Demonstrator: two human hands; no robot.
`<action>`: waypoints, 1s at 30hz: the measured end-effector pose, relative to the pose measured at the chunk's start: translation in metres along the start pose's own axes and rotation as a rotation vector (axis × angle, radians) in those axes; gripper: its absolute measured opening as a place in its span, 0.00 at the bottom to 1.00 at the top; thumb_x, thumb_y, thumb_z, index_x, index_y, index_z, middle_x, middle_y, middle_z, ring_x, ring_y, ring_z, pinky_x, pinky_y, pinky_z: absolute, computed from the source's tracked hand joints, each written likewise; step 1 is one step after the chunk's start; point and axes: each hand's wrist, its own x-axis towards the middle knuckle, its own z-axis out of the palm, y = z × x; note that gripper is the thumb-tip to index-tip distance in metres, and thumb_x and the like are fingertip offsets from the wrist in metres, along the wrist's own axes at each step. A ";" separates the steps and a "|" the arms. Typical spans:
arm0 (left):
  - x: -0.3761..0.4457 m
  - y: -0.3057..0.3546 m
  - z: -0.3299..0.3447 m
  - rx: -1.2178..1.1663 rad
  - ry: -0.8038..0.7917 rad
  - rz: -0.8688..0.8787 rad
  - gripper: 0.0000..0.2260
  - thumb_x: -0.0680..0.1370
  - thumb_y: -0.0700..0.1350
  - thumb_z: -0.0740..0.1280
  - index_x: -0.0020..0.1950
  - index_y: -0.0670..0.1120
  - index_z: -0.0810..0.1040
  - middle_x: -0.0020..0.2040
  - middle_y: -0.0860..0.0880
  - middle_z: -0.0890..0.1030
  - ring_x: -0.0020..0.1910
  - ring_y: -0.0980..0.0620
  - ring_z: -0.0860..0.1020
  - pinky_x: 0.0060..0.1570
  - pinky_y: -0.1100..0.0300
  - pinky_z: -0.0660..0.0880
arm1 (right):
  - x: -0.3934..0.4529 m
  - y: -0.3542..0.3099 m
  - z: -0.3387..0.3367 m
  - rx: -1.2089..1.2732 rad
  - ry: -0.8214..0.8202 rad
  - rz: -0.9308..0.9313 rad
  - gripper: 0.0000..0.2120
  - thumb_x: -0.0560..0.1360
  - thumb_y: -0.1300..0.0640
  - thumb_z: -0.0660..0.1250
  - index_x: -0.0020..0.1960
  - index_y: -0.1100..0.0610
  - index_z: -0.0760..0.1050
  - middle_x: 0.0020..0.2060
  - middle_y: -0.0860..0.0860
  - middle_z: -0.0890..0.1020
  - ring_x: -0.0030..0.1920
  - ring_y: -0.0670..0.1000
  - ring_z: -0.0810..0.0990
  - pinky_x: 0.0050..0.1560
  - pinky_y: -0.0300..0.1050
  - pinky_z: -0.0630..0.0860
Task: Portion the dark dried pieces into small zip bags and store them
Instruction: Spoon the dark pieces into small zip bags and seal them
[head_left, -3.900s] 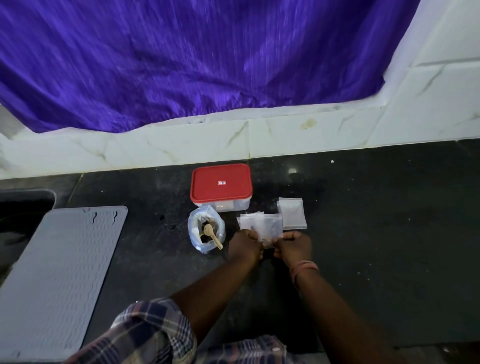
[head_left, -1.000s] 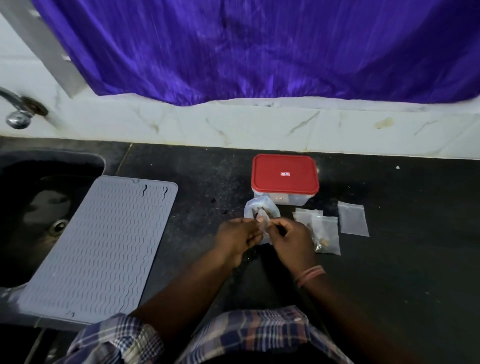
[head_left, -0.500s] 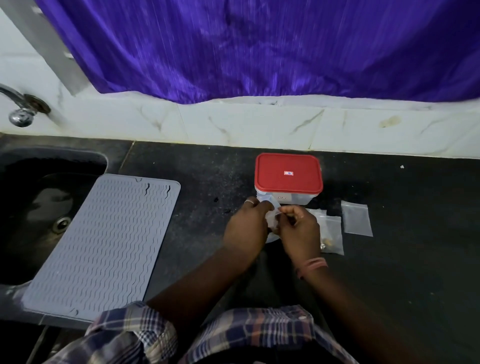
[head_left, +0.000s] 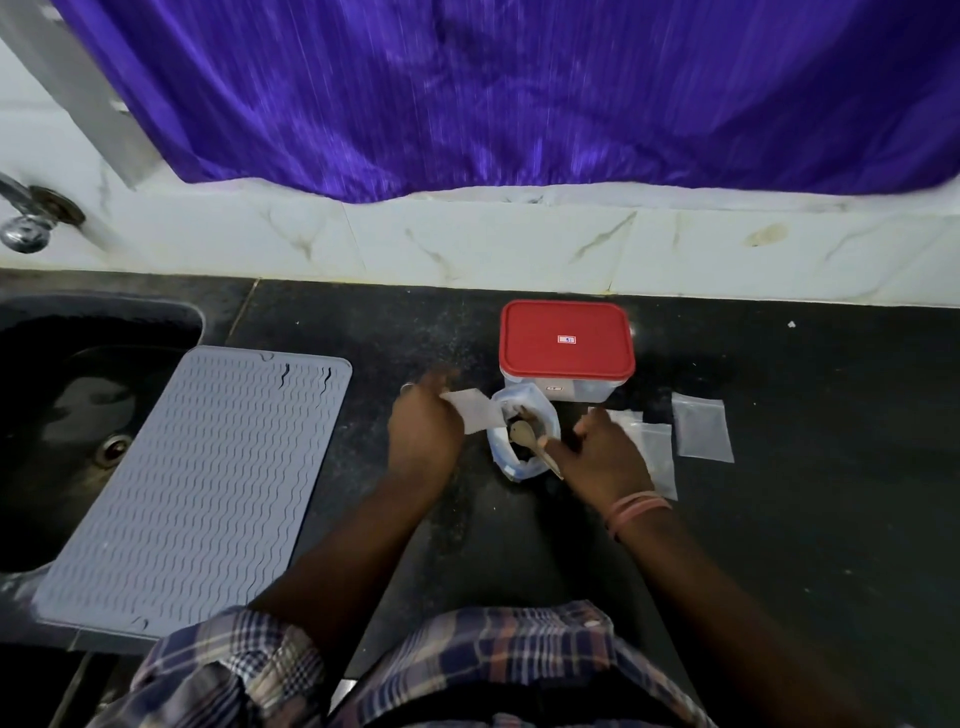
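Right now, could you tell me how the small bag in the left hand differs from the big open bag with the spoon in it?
The small bag is flat, looks empty and is held off the counter by the left hand; the big bag sits on the counter, mouth open, with dark pieces inside. The small bag holds no tool; the big bag has the wooden spoon in it, gripped by the right hand. Both are clear plastic.

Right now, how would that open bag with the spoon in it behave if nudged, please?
The bag is thin film, so probably floppy and apt to slump. The spoon leaning inside might tip it. It looks light and would likely slide.
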 end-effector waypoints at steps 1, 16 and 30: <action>-0.001 -0.002 0.001 0.011 -0.039 -0.005 0.19 0.79 0.33 0.61 0.63 0.47 0.83 0.59 0.43 0.83 0.56 0.45 0.82 0.52 0.60 0.75 | -0.001 0.000 0.003 -0.011 -0.058 0.047 0.18 0.73 0.43 0.72 0.52 0.54 0.71 0.43 0.50 0.79 0.46 0.52 0.79 0.46 0.46 0.72; 0.000 0.006 -0.001 0.287 -0.246 -0.211 0.15 0.83 0.42 0.63 0.63 0.33 0.78 0.62 0.36 0.80 0.61 0.40 0.80 0.62 0.51 0.76 | -0.004 -0.006 -0.010 -0.107 0.172 -0.320 0.03 0.75 0.60 0.66 0.42 0.57 0.76 0.40 0.54 0.79 0.41 0.54 0.77 0.43 0.48 0.74; -0.025 -0.010 0.038 0.089 -0.413 -0.311 0.15 0.84 0.40 0.59 0.62 0.33 0.79 0.54 0.38 0.82 0.62 0.37 0.79 0.50 0.56 0.74 | -0.018 -0.017 -0.004 -0.036 0.055 -0.191 0.05 0.74 0.53 0.69 0.42 0.55 0.77 0.39 0.52 0.82 0.43 0.54 0.81 0.47 0.51 0.78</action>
